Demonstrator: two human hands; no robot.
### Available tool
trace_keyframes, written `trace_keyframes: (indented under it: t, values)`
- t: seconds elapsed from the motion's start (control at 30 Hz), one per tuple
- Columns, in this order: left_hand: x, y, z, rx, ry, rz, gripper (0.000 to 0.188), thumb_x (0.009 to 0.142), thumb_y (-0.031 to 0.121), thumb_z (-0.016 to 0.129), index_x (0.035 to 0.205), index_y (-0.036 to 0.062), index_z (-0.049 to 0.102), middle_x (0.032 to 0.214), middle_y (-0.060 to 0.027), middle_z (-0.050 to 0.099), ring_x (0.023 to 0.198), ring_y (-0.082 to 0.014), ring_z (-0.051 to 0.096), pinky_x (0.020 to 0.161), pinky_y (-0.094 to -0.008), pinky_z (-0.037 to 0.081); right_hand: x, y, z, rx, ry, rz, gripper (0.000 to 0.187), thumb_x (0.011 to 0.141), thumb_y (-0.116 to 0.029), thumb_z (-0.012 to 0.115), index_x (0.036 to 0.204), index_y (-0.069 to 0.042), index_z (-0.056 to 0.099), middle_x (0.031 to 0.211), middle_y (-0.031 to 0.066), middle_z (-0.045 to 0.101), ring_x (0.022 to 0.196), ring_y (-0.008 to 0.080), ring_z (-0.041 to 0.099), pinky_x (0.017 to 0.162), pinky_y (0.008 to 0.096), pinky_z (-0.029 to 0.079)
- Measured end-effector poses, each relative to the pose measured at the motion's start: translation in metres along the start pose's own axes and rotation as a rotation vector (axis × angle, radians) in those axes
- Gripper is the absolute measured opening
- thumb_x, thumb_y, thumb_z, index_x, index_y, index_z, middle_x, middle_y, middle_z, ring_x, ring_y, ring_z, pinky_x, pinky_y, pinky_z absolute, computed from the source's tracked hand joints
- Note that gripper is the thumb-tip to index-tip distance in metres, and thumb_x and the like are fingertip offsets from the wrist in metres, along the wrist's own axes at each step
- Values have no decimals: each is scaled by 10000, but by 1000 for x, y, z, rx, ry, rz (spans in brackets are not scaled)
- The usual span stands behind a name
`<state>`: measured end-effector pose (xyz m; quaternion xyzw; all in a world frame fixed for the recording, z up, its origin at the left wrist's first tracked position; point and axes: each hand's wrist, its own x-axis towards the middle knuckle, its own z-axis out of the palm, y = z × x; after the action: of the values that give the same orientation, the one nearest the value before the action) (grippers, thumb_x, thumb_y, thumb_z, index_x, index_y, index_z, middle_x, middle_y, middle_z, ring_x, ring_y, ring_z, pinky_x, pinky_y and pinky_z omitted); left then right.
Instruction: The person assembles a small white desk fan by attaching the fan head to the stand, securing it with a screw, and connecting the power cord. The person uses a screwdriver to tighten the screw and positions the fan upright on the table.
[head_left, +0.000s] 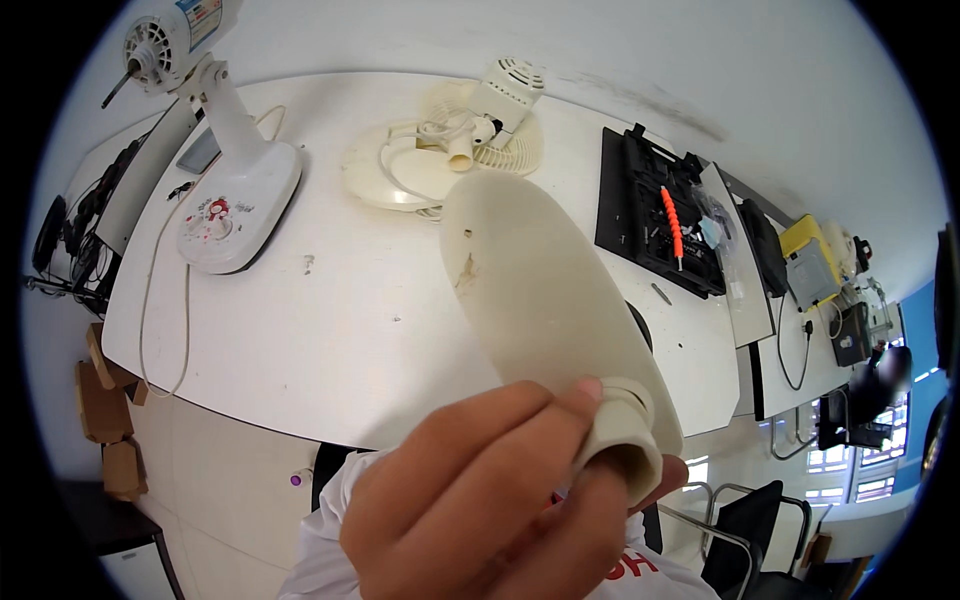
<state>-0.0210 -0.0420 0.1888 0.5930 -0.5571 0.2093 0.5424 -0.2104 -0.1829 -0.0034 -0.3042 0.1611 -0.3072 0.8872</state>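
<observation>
Close in front of me is a cream plastic fan base (545, 270), a long oval plate with a short round tubular socket at its near end. It is tilted up off the table, and a brownish scuff and small hole mark its far half. My left hand (480, 480) is closed on the socket end, one fingertip pressed on the collar and another finger reaching into the tube's opening. Most of my right hand (672, 482) is hidden behind the base; a finger shows curled against its near right edge.
On the white table (340, 350) stands a white fan stand (240, 210) with a bare motor, its cable looping leftward. Behind are a cream fan motor (507, 90) and fan parts. A black tool case (665, 215) with an orange flexible shaft (671, 222) lies right. Chairs (745, 530) stand lower right.
</observation>
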Motion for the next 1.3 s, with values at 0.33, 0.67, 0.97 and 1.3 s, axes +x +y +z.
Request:
trace_keyframes:
  t: [0.33, 0.67, 0.97, 1.3]
  values:
    - [-8, -5, -11, -140, -80, -68, 372, 512, 259, 857, 748, 91, 624, 874, -102, 613, 685, -176, 603, 530, -237, 513, -17, -2, -24, -58, 17, -171, 543, 828, -480, 602, 981, 7, 419, 880, 133, 599, 767, 155, 568, 580, 219, 473]
    - [-10, -9, -14, -127, -150, -49, 371, 509, 261, 859, 751, 113, 620, 887, -81, 601, 682, -161, 601, 517, -216, 520, -14, -17, -8, 80, -204, -276, 504, 799, -320, 697, 1111, -65, 394, 997, 128, 425, 633, 142, 478, 462, 186, 427]
    - [-10, -8, -6, -77, -111, 12, 351, 527, 298, 849, 715, 105, 625, 863, -82, 618, 624, -168, 600, 497, -218, 515, -12, -17, 9, -102, -27, -249, 371, 930, -348, 488, 1141, -54, 400, 989, 142, 470, 671, 122, 503, 468, 193, 412]
    - [-15, -18, 4, -160, -98, 47, 337, 535, 294, 849, 698, 100, 627, 838, -92, 645, 616, -162, 613, 514, -221, 540, -34, -9, -34, -195, 212, -552, 208, 905, -233, 556, 946, -85, 416, 1032, 128, 425, 738, 139, 494, 463, 180, 391]
